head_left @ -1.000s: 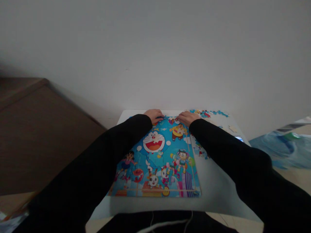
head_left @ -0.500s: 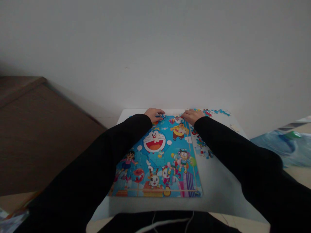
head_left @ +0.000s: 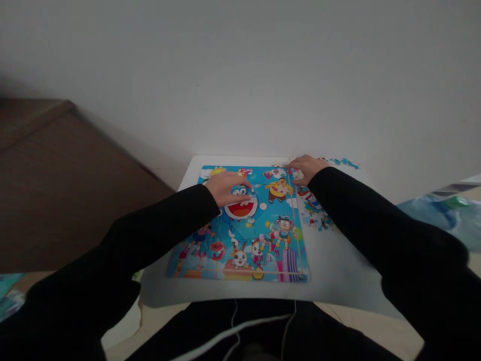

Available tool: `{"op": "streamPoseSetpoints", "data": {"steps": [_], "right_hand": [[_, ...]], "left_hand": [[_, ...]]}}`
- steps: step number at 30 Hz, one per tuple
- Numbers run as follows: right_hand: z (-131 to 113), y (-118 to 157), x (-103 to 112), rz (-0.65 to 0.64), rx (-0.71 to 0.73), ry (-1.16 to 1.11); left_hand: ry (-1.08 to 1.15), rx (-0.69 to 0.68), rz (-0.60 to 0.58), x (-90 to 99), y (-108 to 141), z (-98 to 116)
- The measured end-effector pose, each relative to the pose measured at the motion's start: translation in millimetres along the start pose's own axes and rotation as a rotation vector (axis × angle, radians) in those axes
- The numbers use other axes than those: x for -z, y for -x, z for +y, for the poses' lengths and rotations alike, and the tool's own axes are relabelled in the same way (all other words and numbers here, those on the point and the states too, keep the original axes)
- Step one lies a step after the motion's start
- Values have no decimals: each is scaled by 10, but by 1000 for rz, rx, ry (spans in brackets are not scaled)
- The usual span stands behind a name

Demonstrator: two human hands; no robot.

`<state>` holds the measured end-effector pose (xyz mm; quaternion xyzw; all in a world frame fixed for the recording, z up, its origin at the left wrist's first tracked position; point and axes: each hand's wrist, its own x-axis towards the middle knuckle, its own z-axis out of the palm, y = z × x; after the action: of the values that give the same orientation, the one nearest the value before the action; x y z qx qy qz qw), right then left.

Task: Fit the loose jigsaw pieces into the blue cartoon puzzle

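A blue cartoon jigsaw puzzle [head_left: 265, 240] lies assembled on a white table [head_left: 338, 271], its edge frame showing. My left hand [head_left: 227, 189] rests flat on the puzzle over the round blue cat's face, fingers apart, holding nothing. My right hand [head_left: 306, 168] sits at the puzzle's top right corner, fingertips down beside loose puzzle pieces [head_left: 313, 213]. Whether those fingers pinch a piece is hidden. More loose pieces [head_left: 343, 163] lie along the table's far edge. Black sleeves cover both my arms.
A white wall [head_left: 240, 75] rises behind the table. Brown furniture [head_left: 56, 175] stands to the left, and a crumpled blue plastic sheet [head_left: 439, 215] lies to the right. A white cable [head_left: 233, 326] hangs across my dark clothing at the bottom.
My left hand has slid from the puzzle's top edge down onto the cat's face. My right hand has shifted slightly right. The whole scene sits a little higher in view.
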<state>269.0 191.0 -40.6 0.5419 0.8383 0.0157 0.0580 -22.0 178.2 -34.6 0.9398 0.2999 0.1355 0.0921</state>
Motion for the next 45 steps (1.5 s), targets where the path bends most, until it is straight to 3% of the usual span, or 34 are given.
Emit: {"op": "streamPoseSetpoints", "data": {"steps": [5,8,12,17,24,27,30,35,38,40,45], "right_hand": [[-317,499,149,107,134,-184],[-635,935,107,213,242,-394],[-1148,1367,-107,382,346,-707],[-1628,1433,-283,524,328,-903],[-1909,1321,-298,582,317,-947],[-1945,1309,-353,650,358,-909],[-1884,1309,-365,685,294,-865],[-1708,1158,-144,687,255,-773],[-1730,793,25,644,299,-720],[-1814,435,78,521,285,-664],[-2054,-392,-81,196,227,-508]], "left_hand": [[-6,-125,-4,135,478,545],[9,-111,111,149,773,884],[78,-25,284,-54,1039,1249],[157,138,425,-315,1184,1416],[214,270,442,-309,1373,1418],[164,251,463,-313,1480,1385],[87,266,467,-303,1613,1280],[-4,296,436,-189,1807,971],[-115,348,413,-75,1805,715],[-173,392,401,-14,1732,503],[-212,561,270,-35,1420,-42]]}}
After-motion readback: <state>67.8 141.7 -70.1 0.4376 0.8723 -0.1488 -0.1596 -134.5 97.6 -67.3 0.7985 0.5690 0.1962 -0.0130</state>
